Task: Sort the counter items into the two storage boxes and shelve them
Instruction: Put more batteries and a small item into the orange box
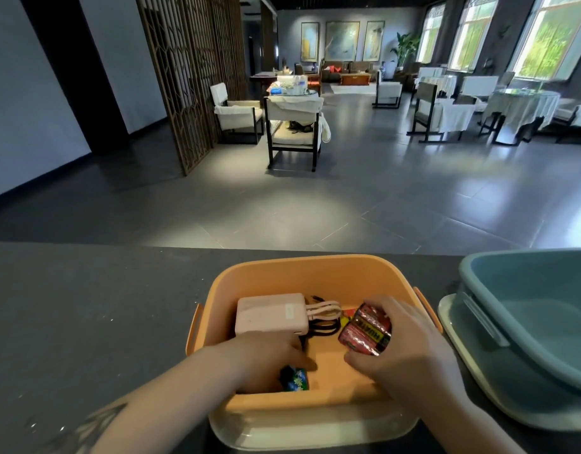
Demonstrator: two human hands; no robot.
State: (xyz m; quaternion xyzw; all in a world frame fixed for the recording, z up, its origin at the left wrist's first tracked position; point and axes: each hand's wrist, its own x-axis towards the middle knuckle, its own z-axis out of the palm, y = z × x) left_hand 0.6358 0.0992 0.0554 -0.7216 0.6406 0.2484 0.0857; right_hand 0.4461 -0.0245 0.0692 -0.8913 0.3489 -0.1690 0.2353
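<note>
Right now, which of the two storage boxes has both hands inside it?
The orange plastic box, mid-counter: left hand and right hand are in it. The teal plastic box stands apart, right.

bare left forearm (171,391) w/ dark tattoo, right hand (410,352) no rings

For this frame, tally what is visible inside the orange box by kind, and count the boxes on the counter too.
Boxes: 2, orange box and teal box
Pink power bank: 1
Battery pack, held by the right hand: 1
Blue packet, under the left hand: 1
Cables: bundled, number unclear
Total counted: 5
</note>
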